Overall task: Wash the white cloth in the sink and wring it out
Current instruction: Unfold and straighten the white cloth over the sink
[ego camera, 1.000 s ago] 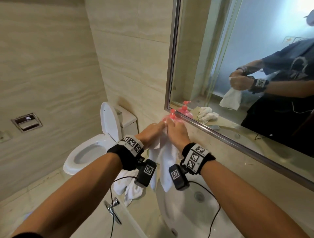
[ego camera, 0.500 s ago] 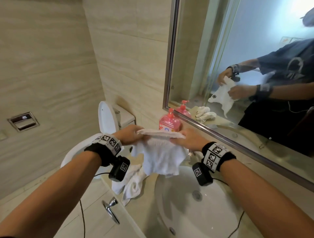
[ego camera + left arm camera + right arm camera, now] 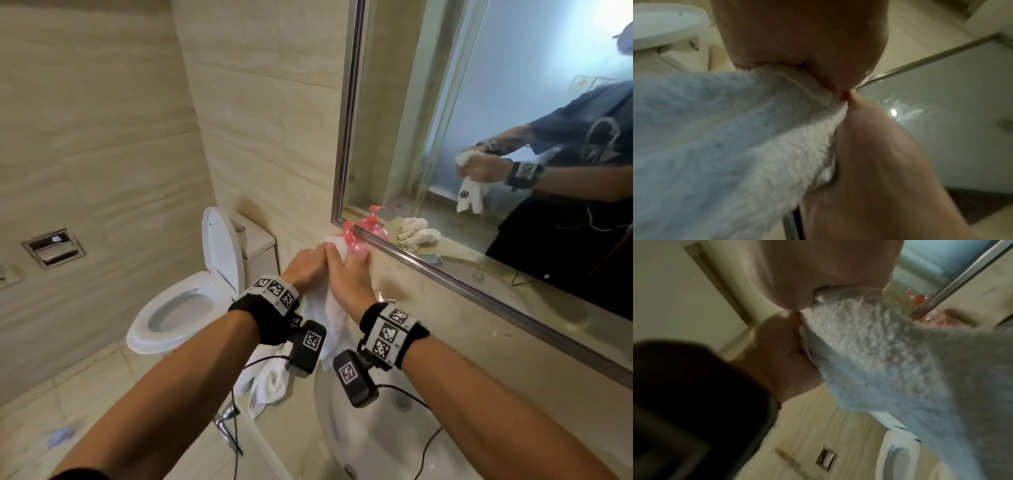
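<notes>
The white cloth (image 3: 327,313) hangs bunched between my wrists, above the far rim of the white sink (image 3: 376,445). My left hand (image 3: 306,263) and right hand (image 3: 345,275) press together and both grip the cloth's top edge, a tuft of which pokes out above the knuckles. In the left wrist view the left hand (image 3: 807,40) pinches the cloth (image 3: 725,138) against the right hand (image 3: 879,162). The right wrist view has the right hand (image 3: 828,264) clamping the terry cloth (image 3: 879,353) beside the left hand (image 3: 781,353).
A pink soap bottle (image 3: 354,245) stands just behind my hands, under the mirror (image 3: 479,120). A second white towel (image 3: 270,380) lies on the counter left of the sink. The open toilet (image 3: 178,308) is further left. A chrome handle (image 3: 226,421) sits below the counter edge.
Half a second ago my hands held the cloth spread wide apart. They have come together and the cloth now hangs folded and bunched between them.
</notes>
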